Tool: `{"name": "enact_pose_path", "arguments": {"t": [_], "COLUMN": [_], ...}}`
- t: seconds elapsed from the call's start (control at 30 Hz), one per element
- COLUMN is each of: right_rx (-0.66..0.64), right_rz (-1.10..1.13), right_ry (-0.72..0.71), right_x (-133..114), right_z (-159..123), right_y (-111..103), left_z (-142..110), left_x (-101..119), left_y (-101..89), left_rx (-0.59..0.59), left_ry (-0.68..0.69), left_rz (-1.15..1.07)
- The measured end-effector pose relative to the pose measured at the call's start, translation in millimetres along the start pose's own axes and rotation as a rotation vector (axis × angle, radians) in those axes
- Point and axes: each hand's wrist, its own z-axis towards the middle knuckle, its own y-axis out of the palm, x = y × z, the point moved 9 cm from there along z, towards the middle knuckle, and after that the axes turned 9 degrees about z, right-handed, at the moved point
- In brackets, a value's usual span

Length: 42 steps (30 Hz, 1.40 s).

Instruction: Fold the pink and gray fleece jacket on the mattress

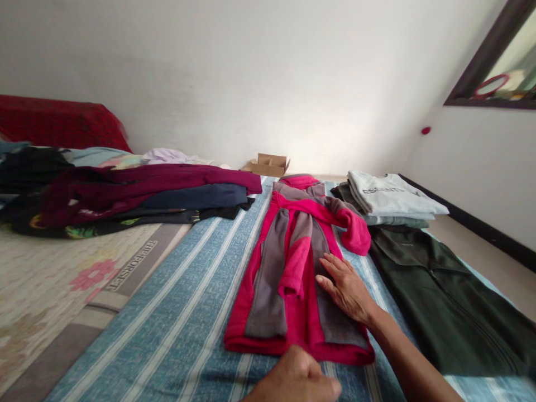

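Note:
A pink and grey fleece jacket [293, 268] lies lengthwise on a blue striped sheet [184, 312], its sleeves folded across the front. My right hand [345, 287] rests flat on the jacket's right side, fingers stretched out and together, holding nothing. My left hand [295, 377] shows at the bottom edge as a closed fist right at the jacket's near hem, which it appears to pinch.
A dark green garment [444, 296] lies spread to the right, with a stack of folded shirts [389, 198] behind it. A pile of dark and maroon clothes [125, 198] lies at the left. A small cardboard box [268, 164] stands by the wall. A patterned mat [50, 279] covers the left.

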Motion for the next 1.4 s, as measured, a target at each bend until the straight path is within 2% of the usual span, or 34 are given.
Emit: {"name": "enact_pose_path", "arguments": {"t": [0.07,0.13,0.2,0.23,0.27,0.3,0.4,0.5,0.83,0.93,1.03,1.1,1.17,1.27,1.4], "right_rx": [0.028,0.07,0.094,0.089,0.07,0.037,-0.06,-0.075,0.023,0.023,-0.027,-0.068,-0.078,-0.02,0.007], "right_rz": [0.037,0.054,0.05,0.043,0.033,0.022,-0.024,-0.074,-0.189,-0.157,-0.031,0.105,0.226,0.337,0.523], "right_ry": [-0.013,-0.009,-0.017,-0.029,-0.045,-0.062,-0.099,-0.11,-0.264,-0.308,-0.217,-0.098,0.002,0.117,0.233], "right_x": [-4.3,-8.1,-15.9,-21.9,-28.8,-35.9,-52.0,-55.7,-51.6,-49.6,-46.5,-45.8,-47.0,-41.5,-15.3], "right_z": [-13.0,-27.8,-42.6,-49.3,-55.3,-60.5,-72.5,-79.4,-87.9,-86.5,-72.4,-56.2,-36.9,-4.7,34.8], "right_y": [-11.9,-23.5,-29.8,-29.3,-26.0,-20.0,4.8,22.6,35.3,35.5,21.9,7.3,-7.6,-23.5,-17.9], "left_z": [-16.1,-26.8,-36.8,-40.1,-38.9,-33.3,-7.2,6.1,10.2,4.9,-4.9,-6.1,3.2,37.4,97.3], "left_x": [17.4,33.7,46.7,49.4,48.7,44.2,20.0,1.1,-11.2,-6.6,15.4,36.0,55.9,76.7,85.4], "left_y": [-28.4,-66.0,-110.5,-125.3,-132.2,-133.8,-121.1,-107.8,-106.5,-109.7,-127.2,-149.7,-173.0,-202.2,-221.4], "left_rx": [0.101,0.274,0.62,0.78,0.884,0.94,0.925,0.845,0.77,0.71,0.706,0.77,0.834,0.892,0.865], "left_ry": [0.131,0.261,0.403,0.464,0.512,0.534,0.521,0.483,0.425,0.466,0.544,0.559,0.549,0.467,0.341], "left_rz": [0.151,0.248,0.426,0.539,0.668,0.801,1.144,1.293,1.328,1.294,1.197,1.126,1.098,1.134,1.16]}}
